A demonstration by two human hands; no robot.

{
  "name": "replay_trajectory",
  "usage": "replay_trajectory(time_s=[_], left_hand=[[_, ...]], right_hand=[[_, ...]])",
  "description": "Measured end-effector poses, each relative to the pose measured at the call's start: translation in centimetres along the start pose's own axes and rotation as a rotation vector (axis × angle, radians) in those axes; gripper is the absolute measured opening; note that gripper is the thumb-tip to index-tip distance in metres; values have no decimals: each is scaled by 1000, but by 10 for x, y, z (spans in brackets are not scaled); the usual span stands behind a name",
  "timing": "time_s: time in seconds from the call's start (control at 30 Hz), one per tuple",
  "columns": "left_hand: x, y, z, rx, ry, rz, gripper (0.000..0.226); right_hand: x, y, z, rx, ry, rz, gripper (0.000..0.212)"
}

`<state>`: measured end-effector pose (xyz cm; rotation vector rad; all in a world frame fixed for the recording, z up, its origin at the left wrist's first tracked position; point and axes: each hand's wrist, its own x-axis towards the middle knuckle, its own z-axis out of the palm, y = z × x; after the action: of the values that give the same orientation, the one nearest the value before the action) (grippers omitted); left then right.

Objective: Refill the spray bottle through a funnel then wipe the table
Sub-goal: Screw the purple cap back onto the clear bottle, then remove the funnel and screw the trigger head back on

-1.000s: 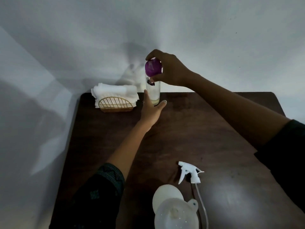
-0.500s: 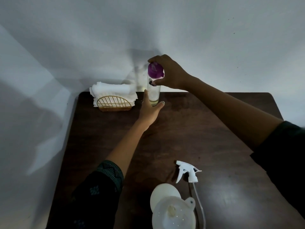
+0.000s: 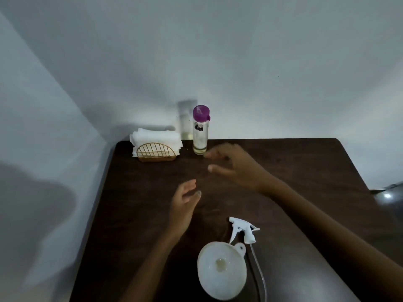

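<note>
A tall clear bottle (image 3: 200,136) with a purple cap stands upright at the far edge of the dark wooden table (image 3: 294,166), a little pale liquid in its bottom. Nothing touches it. My right hand (image 3: 234,165) hovers just to its right and nearer me, fingers apart and empty. My left hand (image 3: 184,203) is over the table's middle, open and empty. A white funnel (image 3: 221,272) sits at the near edge, apparently on the spray bottle, which is hidden beneath it. The white trigger sprayer head (image 3: 243,229) with its dip tube lies on the table beside the funnel.
A gold wire holder with a stack of white napkins (image 3: 156,141) stands left of the capped bottle, by the wall corner. White walls close the far and left sides. A dark rounded object (image 3: 390,196) shows past the table's right edge.
Both hands have let go of the capped bottle and drawn back toward me; it now stands alone on the table. The camera view has shifted slightly.
</note>
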<state>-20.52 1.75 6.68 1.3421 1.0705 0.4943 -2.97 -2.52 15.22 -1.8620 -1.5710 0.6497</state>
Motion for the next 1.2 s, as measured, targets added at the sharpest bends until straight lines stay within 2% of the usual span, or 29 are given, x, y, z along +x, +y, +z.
replay_trajectory(time_s=[0.13, 0.23, 0.33, 0.43, 0.6, 0.73, 0.87, 1.07, 1.2], left_hand=[[-53, -29, -11, 20, -1, 18, 30], [-84, -53, -12, 64, -6, -29, 34], [-112, -65, -8, 118, -86, -44, 37], [-128, -78, -4, 178, -138, -51, 34], [-132, -86, 1, 233, -130, -101, 47], [-132, -86, -2, 282, -169, -85, 49], [-131, -88, -1, 253, -118, -97, 43], [-131, -89, -4, 266, -178, -88, 49], [-130, -89, -2, 274, -153, -103, 51]], right_hand=[[-65, 0, 15, 175, -197, 140, 20], [-100, 5, 24, 239, -281, 221, 24], [-126, 0, 33, 326, -352, 289, 32], [-140, -4, 43, 455, -336, 360, 38], [-148, -8, 49, 498, -271, 289, 25], [-150, -14, 45, 598, -240, 310, 24], [-150, -13, 44, 552, -296, 321, 29], [-151, -16, 42, 636, -253, 332, 23], [-152, -14, 43, 587, -275, 338, 25]])
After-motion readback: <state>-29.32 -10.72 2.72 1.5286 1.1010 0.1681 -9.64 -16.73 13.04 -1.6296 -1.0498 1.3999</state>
